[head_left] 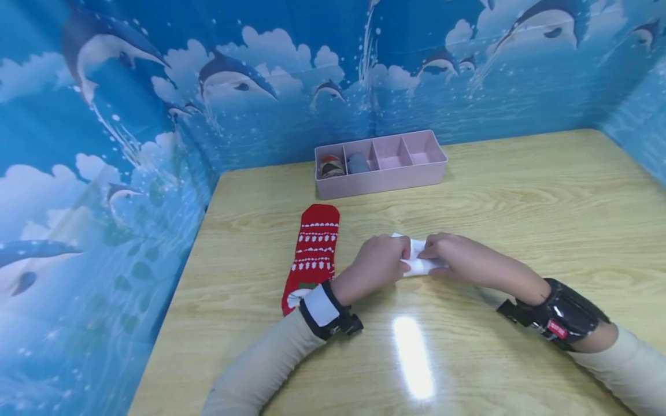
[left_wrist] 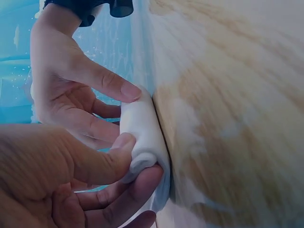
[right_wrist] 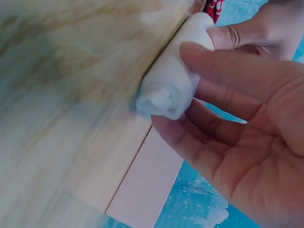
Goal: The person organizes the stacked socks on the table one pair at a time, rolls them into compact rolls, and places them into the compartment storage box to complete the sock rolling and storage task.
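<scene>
A white sock (head_left: 416,267), wound into a thick roll, lies on the wooden table between both hands. My left hand (head_left: 376,260) grips its left end, thumb on top and fingers curled beneath. At the other end my right hand (head_left: 458,257) pinches the roll between thumb and fingers. The left wrist view shows the spiral end of the white roll (left_wrist: 142,128) close against the table. Another open end of the roll (right_wrist: 173,66) faces the right wrist camera. Beside my left forearm a red patterned sock (head_left: 316,245) lies flat, its lower end partly covered by the wrist strap.
Towards the back stands a pink divided box (head_left: 385,182). Its leftmost compartment holds a multicoloured rolled bundle (head_left: 332,167), and the second a grey-blue one (head_left: 358,163). A dolphin-print curtain (head_left: 291,110) borders the table (head_left: 520,196) behind and on the left.
</scene>
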`<state>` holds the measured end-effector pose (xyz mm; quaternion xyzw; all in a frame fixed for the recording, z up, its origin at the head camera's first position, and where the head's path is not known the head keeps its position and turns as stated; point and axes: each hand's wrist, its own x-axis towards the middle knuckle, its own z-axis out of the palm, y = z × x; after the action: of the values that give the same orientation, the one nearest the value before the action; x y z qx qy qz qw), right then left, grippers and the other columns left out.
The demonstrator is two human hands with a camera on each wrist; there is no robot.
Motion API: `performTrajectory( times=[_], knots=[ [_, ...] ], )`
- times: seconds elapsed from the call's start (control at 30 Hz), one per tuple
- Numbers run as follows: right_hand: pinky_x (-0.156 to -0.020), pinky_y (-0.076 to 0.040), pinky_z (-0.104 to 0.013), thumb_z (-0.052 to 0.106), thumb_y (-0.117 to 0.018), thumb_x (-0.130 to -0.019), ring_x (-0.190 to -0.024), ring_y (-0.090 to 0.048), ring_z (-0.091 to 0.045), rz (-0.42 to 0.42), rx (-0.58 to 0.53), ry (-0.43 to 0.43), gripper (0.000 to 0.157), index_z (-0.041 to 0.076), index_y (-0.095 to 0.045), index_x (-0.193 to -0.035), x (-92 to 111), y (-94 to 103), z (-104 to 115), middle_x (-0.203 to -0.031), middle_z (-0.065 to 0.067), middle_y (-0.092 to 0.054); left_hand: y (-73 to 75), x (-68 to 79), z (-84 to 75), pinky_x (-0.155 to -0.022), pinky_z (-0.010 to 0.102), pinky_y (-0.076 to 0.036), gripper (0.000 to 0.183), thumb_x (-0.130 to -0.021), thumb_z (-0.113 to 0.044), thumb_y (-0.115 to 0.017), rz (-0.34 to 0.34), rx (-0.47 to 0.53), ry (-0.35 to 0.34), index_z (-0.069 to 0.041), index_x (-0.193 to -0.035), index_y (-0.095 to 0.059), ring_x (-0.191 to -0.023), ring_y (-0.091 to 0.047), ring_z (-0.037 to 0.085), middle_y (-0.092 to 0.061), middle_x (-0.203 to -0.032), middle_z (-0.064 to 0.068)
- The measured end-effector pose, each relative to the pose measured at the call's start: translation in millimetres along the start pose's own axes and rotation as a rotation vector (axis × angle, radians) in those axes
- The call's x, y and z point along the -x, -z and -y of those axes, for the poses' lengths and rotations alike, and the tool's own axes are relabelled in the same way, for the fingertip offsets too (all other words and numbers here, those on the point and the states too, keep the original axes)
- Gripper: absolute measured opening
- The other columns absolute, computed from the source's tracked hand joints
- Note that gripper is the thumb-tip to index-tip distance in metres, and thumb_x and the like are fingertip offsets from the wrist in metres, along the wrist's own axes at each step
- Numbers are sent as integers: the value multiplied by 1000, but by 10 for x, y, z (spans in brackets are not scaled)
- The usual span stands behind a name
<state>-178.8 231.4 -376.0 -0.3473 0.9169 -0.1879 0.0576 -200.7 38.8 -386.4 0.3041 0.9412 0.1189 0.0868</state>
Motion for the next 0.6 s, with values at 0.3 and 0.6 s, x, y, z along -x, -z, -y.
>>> performTrajectory(
  times=[0.3, 0.6],
  knots=[
    [-73, -54, -33, -3, -75, -85, -82, -62, -9, -23, -29, -26, 19, 9, -74, -100, -8, -3, 2, -92, 3, -71, 0, -31, 36, -62, 23, -41, 23, -90, -37, -77, 30, 17, 47, -18, -88, -65, -74, -60, 12, -66, -78, -6],
    [-69, -54, -28, -5, -75, -84, -81, -59, -11, -79, -10, -16, 22, 5, -79, -103, 15, -38, -26, -99, -6, -63, 8, -19, -26, -60, 22, -44, 14, -93, -35, -74, -17, -120, 24, -22, -98, -78, -75, -64, 10, -75, -88, -8]
  ],
)
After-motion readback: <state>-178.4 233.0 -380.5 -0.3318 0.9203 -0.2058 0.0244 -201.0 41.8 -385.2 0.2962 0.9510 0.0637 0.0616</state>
